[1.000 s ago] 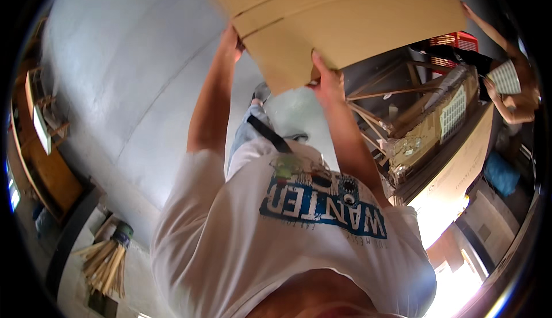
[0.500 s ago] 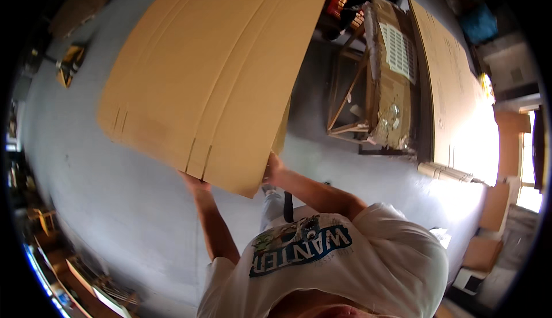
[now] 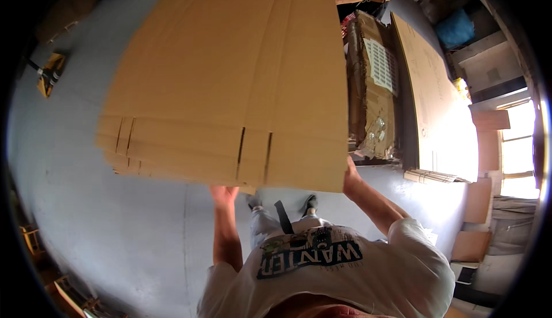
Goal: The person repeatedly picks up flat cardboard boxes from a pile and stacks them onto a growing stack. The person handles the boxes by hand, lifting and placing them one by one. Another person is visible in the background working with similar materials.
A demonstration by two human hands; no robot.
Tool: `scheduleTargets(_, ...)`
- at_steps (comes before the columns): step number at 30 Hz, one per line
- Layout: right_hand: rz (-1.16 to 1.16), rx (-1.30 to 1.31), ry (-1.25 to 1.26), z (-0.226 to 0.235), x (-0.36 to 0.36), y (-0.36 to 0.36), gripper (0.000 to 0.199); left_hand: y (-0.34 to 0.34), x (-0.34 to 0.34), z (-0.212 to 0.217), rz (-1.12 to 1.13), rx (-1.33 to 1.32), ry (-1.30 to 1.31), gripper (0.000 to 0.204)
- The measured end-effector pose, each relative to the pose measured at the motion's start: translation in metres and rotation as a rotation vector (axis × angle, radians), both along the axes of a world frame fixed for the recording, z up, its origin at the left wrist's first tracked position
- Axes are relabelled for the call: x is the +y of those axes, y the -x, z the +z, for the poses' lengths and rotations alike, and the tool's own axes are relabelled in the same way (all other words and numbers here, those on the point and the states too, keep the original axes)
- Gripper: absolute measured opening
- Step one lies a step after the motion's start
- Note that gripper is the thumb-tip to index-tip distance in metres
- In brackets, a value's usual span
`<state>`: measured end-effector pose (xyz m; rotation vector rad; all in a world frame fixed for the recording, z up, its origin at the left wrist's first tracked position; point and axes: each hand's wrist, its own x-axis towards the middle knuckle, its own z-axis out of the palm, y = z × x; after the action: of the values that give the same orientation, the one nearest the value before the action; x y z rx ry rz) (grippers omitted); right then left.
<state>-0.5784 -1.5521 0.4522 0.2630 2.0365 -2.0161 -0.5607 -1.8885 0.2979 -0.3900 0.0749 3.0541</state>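
— Holding a stack of flattened cardboard sheets [image 3: 230,82] out in front, chest-high over the grey floor [image 3: 86,203]; left hand [image 3: 225,192] is gripping under the near edge, right hand [image 3: 349,175] is clamping the near right corner.

— Fingers?

— Mostly hidden beneath the board; I'm judging they're curled tight on it. Sheets are fanning at the near left corner, so he should be squaring them and steering past the wrapped pallet [image 3: 372,88].

Matt tan corrugated cardboard sheets [image 3: 230,82]
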Motion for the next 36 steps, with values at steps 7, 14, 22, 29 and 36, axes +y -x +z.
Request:
scheduleTargets(7,0.121,-0.026,-0.276,0.04,0.022,-0.012,0.024,0.101,-0.002,-0.055,-0.236,-0.11,0.232,0.061)
scheduleTargets(14,-0.208,-0.334,0.564,0.064,0.073,-0.028,0.058,0.107,0.04,-0.06,-0.33,-0.183,0.349,0.06)
scheduleTargets(22,-0.272,-0.043,-0.06,0.126,0.148,-0.035,0.069,0.086,0.088,-0.038,-0.324,-0.229,0.484,0.059)
scheduleTargets(29,-0.312,-0.035,-0.01,0.082,0.237,-0.058,0.076,0.054,0.13,-0.013,-0.316,-0.259,0.575,0.058)
scheduleTargets(36,-0.335,-0.071,0.227,0.037,0.291,-0.093,0.065,0.009,0.164,0.024,-0.258,-0.283,0.706,0.057)
